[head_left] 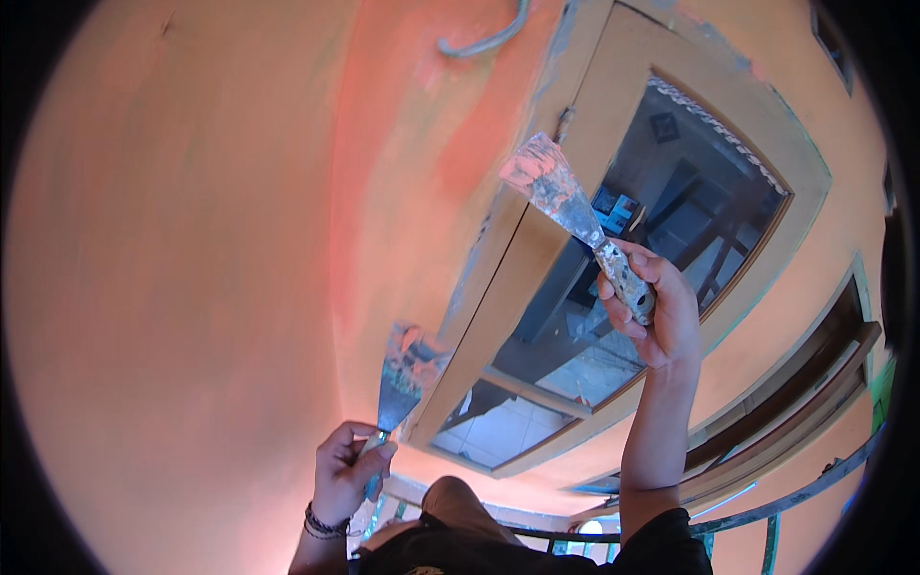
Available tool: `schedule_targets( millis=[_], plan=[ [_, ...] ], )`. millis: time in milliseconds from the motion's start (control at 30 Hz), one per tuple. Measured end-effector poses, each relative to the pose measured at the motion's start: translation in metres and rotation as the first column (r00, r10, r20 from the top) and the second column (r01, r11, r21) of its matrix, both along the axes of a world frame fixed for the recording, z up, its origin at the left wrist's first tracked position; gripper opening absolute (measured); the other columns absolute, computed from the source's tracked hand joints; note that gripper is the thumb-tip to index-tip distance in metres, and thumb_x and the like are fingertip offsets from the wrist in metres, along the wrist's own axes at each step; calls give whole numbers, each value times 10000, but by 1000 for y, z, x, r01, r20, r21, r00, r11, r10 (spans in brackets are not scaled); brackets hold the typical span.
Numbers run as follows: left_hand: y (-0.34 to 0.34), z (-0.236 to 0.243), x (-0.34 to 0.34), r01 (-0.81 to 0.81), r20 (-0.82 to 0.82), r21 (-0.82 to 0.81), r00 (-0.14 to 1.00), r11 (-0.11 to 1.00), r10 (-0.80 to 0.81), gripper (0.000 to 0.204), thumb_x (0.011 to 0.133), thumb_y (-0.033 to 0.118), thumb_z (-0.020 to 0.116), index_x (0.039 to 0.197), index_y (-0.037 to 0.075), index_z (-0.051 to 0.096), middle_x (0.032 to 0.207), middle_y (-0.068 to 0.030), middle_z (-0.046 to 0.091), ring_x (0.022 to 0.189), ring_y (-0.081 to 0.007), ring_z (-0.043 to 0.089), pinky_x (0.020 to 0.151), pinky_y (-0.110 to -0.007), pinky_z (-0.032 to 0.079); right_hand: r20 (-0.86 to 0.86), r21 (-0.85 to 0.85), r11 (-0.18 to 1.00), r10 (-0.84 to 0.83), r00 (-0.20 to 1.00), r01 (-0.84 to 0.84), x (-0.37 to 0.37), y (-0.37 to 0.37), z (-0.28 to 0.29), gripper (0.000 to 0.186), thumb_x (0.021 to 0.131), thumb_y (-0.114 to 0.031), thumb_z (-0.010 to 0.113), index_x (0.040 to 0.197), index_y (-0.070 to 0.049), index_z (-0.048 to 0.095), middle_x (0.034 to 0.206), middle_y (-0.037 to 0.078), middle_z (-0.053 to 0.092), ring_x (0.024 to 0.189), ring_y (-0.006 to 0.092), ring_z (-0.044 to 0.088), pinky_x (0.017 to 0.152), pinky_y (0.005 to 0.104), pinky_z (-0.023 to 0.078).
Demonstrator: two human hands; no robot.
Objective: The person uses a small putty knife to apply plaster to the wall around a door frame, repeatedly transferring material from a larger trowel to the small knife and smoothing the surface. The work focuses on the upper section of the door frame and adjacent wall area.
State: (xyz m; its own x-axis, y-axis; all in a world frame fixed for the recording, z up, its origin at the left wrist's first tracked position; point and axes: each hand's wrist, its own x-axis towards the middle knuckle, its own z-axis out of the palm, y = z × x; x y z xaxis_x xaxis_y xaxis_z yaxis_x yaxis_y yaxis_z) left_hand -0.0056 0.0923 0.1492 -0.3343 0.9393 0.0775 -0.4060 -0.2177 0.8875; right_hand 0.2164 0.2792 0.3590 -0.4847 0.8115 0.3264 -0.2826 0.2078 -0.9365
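My right hand [671, 311] is raised in front of a glazed wooden door, its fingers closed round the worn handle of a putty knife [567, 206]. The broad blade points up and left, with pink-orange filler smeared near its tip. Lower and to the left, my left hand [347, 470], a dark bracelet at its wrist, grips a second putty knife [402, 379]. That blade points upward and carries pink-orange filler too. The two blades are apart. Behind them, the orange wall [422, 192] shows brighter, uneven patches beside the door frame.
A wooden door [537, 244] with glass panes fills the middle right. A grey cable or pipe [487, 43] sticks out of the wall at the top. At the lower right are a wooden-framed window [805, 393] and a curved metal railing [791, 503].
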Motion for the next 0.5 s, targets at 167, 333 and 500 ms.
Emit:
schedule_targets(
  millis=[167, 333, 500],
  plan=[
    [-16, 5, -5, 16, -37, 45, 999, 999, -14, 175, 853, 43, 614, 973, -15, 502, 629, -66, 573, 407, -59, 448, 360, -195, 320, 106, -86, 996, 44, 993, -35, -6, -4, -28, 361, 868, -207, 515, 1106, 64, 536, 700, 141, 586, 422, 104, 448, 314, 189, 282],
    [-18, 11, -9, 52, -29, 81, 998, 995, -49, 172, 857, 38, 611, 977, -23, 504, 633, -65, 576, 422, -44, 446, 379, -187, 321, 304, 234, 972, -85, 949, 13, -6, -12, -36, 284, 785, -55, 622, 1060, 18, 624, 759, 82, 619, 584, 95, 538, 480, 188, 393],
    [-24, 2, -10, 50, -11, 132, 999, 990, -49, 184, 855, 9, 599, 1002, -44, 501, 634, -61, 579, 414, -42, 447, 384, -187, 323, 367, 792, 602, -336, 867, -102, -7, -23, -35, 317, 644, 22, 703, 956, -29, 687, 804, 67, 596, 698, 114, 559, 584, 219, 423]
  ],
)
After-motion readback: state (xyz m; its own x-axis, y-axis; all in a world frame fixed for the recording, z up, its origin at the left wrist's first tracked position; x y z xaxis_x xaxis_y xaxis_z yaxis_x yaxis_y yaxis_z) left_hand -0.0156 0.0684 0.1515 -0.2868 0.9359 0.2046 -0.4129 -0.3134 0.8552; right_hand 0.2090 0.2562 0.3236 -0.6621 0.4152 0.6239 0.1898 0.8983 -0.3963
